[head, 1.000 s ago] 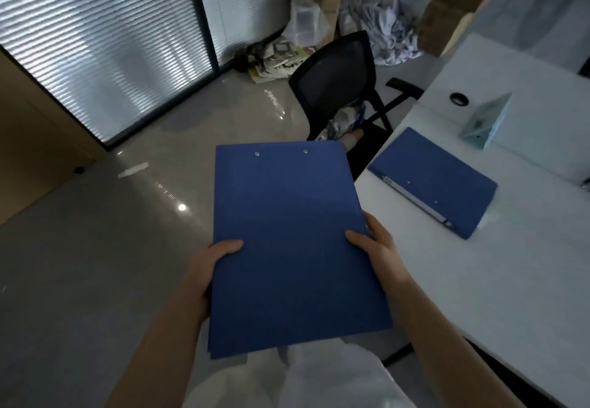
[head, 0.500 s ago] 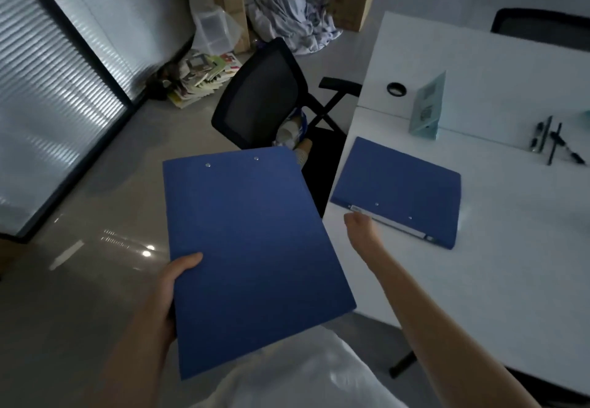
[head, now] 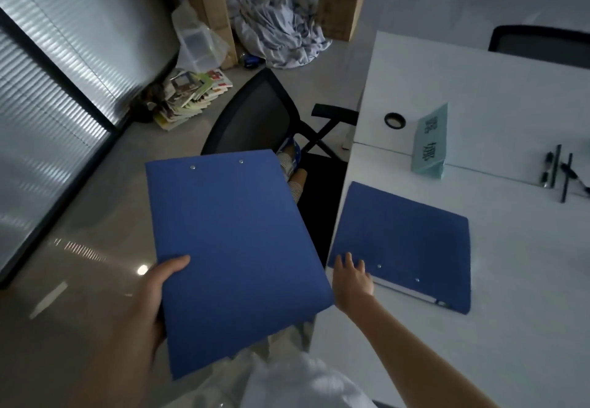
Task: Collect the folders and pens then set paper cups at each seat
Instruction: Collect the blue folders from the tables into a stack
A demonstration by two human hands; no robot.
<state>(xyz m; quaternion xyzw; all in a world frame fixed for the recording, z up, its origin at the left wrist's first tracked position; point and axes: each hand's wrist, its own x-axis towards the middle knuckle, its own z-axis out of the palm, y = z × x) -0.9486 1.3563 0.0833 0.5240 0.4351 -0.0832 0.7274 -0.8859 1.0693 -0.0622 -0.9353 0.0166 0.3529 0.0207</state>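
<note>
Her left hand grips one flat blue card folder off the desk's edge; her right hand, fingers spread, touches a second blue folder lying on the white desk. Black pens remain uncollected; no cups are visible yet.

We see a dim, bluish room. Daylight comes through the slatted blinds at the left, which glow in pale bands. The glossy floor throws back a streaked reflection and one small bright spot of glare. The white bench reads grey. Straight lines bow toward the edges from the wide lens, and detail is soft and slightly smeared throughout.
</note>
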